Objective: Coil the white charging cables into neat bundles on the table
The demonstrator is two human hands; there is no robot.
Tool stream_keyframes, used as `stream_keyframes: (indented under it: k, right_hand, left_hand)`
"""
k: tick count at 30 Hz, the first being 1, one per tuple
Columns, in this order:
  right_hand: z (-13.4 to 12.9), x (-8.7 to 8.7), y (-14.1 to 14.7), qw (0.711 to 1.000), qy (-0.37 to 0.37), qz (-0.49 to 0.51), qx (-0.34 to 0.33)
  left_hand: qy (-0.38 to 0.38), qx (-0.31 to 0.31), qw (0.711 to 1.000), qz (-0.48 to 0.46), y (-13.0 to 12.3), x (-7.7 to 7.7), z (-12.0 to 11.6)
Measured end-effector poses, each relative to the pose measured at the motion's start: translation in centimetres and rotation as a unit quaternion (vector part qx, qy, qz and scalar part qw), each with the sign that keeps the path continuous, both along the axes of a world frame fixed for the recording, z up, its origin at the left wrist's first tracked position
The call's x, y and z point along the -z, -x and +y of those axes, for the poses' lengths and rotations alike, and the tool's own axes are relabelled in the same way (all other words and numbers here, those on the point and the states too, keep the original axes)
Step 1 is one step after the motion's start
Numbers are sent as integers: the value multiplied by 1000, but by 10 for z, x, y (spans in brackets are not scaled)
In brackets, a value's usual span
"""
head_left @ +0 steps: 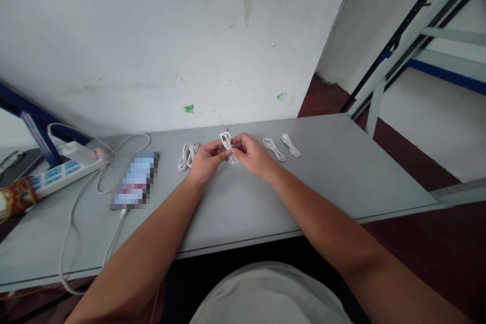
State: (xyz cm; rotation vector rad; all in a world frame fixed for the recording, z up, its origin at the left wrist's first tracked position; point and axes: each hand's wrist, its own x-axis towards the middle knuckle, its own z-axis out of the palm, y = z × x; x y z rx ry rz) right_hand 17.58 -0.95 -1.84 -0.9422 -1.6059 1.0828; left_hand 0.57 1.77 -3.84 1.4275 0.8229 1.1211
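A coiled white cable (226,138) is held up over the middle of the table, pinched between both hands. My left hand (207,161) grips it from the left, and my right hand (251,154) closes on it from the right. Its folded loops stick up above the fingers, with a small dark tip at the top. Left of my left hand lie two coiled white cables (188,156) side by side, partly behind the hand. To the right of my right hand rest a coiled cable (274,149) and another coiled cable (291,145), each lying slantwise.
A phone (134,179), its screen blurred out, lies at left with a white charging cord (117,230) looping over the table edge. Behind it are a power strip (72,169) and a plugged-in charger (78,152). A white wall (170,50) backs the grey table (341,172); metal shelving (375,91) stands right.
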Motion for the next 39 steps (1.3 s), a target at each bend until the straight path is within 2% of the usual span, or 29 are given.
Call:
stream_keyframes:
  k: [8, 11, 14, 18, 23, 28, 35, 39]
  right_hand:
    - [-1, 3, -2, 998, -53, -38, 13]
    - [-3, 0, -5, 995, -34, -78, 60]
    - [-8, -4, -4, 989, -17, -125, 75]
    - [-12, -3, 5, 982, -73, -146, 94]
    - [-11, 5, 14, 969, -149, -166, 110]
    - [-8, 11, 13, 954, -187, -207, 113]
    - [-3, 19, 15, 947, -191, -238, 105]
    - [-3, 19, 16, 951, -192, -223, 98]
  left_hand:
    - [7, -7, 1000, -21, -3, 0, -1]
    - [14, -17, 999, -31, -3, -1, -1]
    - [26, -40, 997, -64, -3, -4, -1]
    - [44, -73, 991, -106, -2, -8, -1]
    - [66, -64, 986, -139, -3, -8, -2]
    - [61, -63, 990, -109, -2, -7, -2]
    - [65, -80, 992, -76, 1, -5, 1]
    - [50, -87, 993, -55, 3, -1, 4]
